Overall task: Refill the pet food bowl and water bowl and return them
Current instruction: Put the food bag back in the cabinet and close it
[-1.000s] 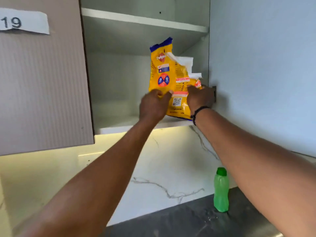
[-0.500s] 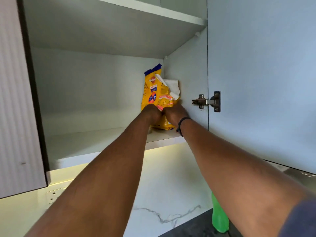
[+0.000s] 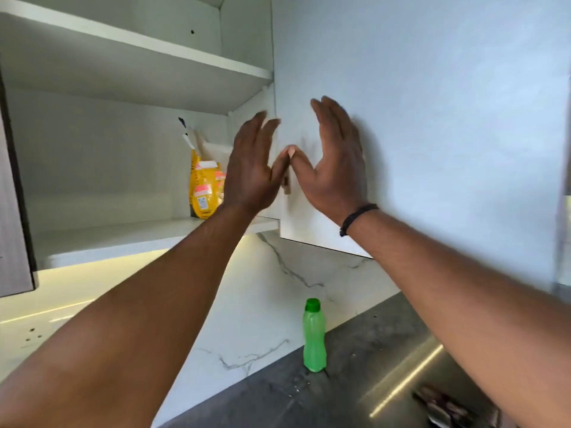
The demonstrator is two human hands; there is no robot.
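Note:
A yellow pet food bag [image 3: 204, 186] stands upright on the lower shelf [image 3: 123, 236] of an open wall cabinet, against its right inner wall. My left hand [image 3: 251, 168] is raised in front of the cabinet's right edge, fingers apart, holding nothing, just right of the bag. My right hand [image 3: 332, 162], with a black band at the wrist, is spread flat against the inside of the open cabinet door [image 3: 432, 118]. The two thumbs nearly touch. No bowls are in view.
A green plastic bottle [image 3: 314, 336] with a green cap stands on the dark counter [image 3: 355, 381] against the marbled white wall. A steel surface gleams at the lower right. Another closed cabinet door [image 3: 12, 211] hangs at the left edge.
Both hands have let go of the food bag, which now stands on the shelf, and have drawn back right; my right hand now rests on the open door.

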